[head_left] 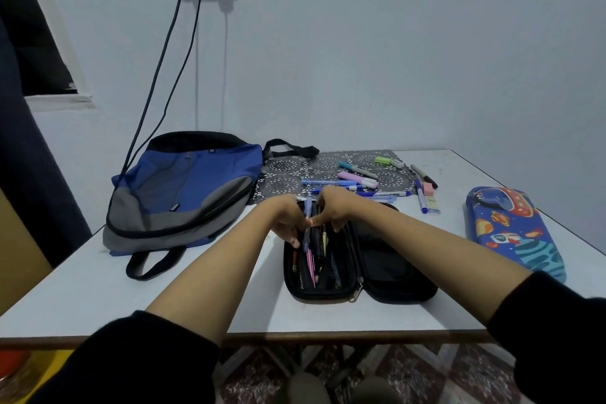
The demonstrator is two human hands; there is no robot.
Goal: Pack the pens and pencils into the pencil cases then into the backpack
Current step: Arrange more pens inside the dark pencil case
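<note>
At the far left of the table [98,289] lies the backpack [183,193], flat and slack, its zip apparently closed. It is soft cloth that will sag when lifted, so it is probably best taken by the top loop or held open at the zip mouth.

Right of it, near the middle, the left hand [288,220] has its fingers curled down around a blue pen [307,226], which stands tilted over the left half of the black pencil case [396,275]. The right hand [334,210] meets it from the other side, thumb and bent fingers pinching the far ends of the packed pens [316,259] already lying lengthwise in that half (which pen each finger touches is too crowded to make out).

These pens are light, stiff and smooth, so they are likely to roll or slide against each other. A pinch near the middle of the barrel, or a gathered grip on the bundle, looks safest. The case itself is semi-soft with a padded shell and lies open like a book, its zip pull [355,292] at the near edge. To close it, I would fold the empty right half over and hold the spine.

Further right and farther away, the loose pens [354,185] and highlighters are scattered across a lace mat [285,174], not yet packed. At the far right lies the space-print pencil case [515,233], closed and seemingly rigid.
</note>
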